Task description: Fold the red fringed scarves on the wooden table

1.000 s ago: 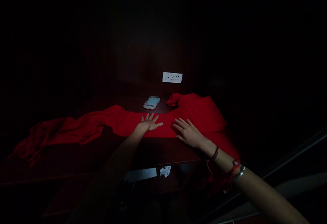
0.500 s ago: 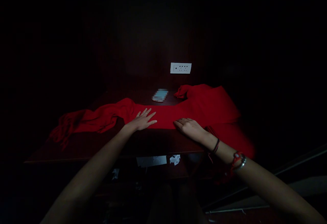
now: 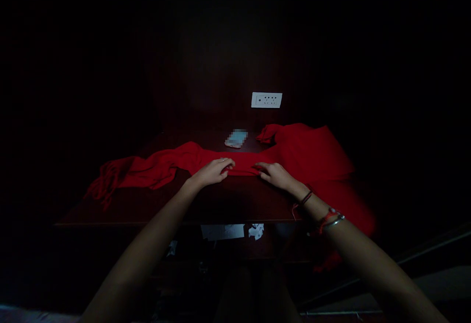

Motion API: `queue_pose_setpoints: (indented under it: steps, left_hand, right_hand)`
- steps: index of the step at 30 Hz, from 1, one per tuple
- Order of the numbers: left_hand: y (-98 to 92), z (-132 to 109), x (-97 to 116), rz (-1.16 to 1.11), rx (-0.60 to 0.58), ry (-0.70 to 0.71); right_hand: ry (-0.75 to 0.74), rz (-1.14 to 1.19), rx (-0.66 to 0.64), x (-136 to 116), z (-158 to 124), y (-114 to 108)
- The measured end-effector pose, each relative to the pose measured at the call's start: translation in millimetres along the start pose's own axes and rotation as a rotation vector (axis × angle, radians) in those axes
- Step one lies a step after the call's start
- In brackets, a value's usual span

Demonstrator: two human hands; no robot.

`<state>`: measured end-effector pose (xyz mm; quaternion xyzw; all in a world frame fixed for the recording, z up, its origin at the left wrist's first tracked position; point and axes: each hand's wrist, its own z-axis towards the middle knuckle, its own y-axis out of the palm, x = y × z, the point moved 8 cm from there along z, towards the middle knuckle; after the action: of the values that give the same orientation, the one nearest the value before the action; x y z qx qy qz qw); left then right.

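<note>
A long red fringed cloth [image 3: 309, 151] lies across the dark tabletop [image 3: 147, 210]. Its narrow part runs left to a fringed end, and its wider part spreads right and hangs over the front edge. At the near edge of the narrow middle part, my left hand [image 3: 215, 172] pinches the cloth between curled fingers and thumb. A short way to the right, my right hand [image 3: 274, 173] grips the same edge, fingers bent over it. The cloth's near edge looks turned up between the two hands.
Behind the cloth lies a blurred phone-like object [image 3: 236, 138]. A white socket panel [image 3: 267, 100] is on the dark back wall. Below the tabletop, a pale flat sheet [image 3: 222, 232] and crumpled white paper [image 3: 256, 231] rest on a shelf.
My left hand's spread fingers have curled onto the cloth's near edge, and my right hand has closed on it too. The strip between them is narrower. The view has shifted slightly.
</note>
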<state>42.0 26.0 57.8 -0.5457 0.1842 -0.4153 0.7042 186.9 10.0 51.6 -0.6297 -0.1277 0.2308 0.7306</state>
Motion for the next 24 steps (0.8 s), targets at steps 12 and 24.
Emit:
queue_pose_setpoints:
  steps: [12,24]
  left_hand:
    - [-0.8,0.2,-5.9,-0.026,-0.009,-0.047]
    - [-1.4,25.3,-46.9,-0.104,-0.205,-0.196]
  right_hand:
    - [0.001,-0.141,0.058,-29.1,26.0,4.2]
    - [-0.142,-0.358,0.084,-59.3,16.9,1.2]
